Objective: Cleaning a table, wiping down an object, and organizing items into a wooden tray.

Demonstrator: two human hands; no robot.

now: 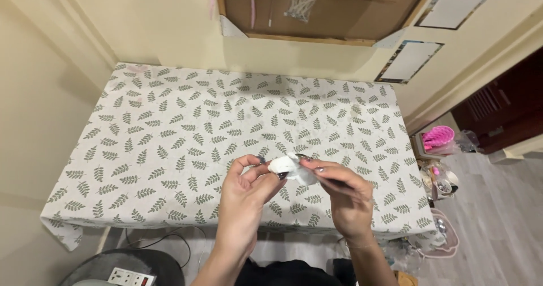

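Observation:
Both my hands are raised over the near edge of a table covered with a white leaf-patterned cloth (169,127). Between them is a small white crumpled piece, like tissue or soft cloth (289,167). My left hand (246,192) pinches its left end with thumb and fingertips. My right hand (342,192) grips its right side, fingers curled over it. What lies inside the white piece is hidden.
A cork board (322,9) hangs on the wall behind the table. On the floor to the right are a pink container (438,138) and several small items (441,181). A power strip (131,277) lies on a dark seat at the lower left.

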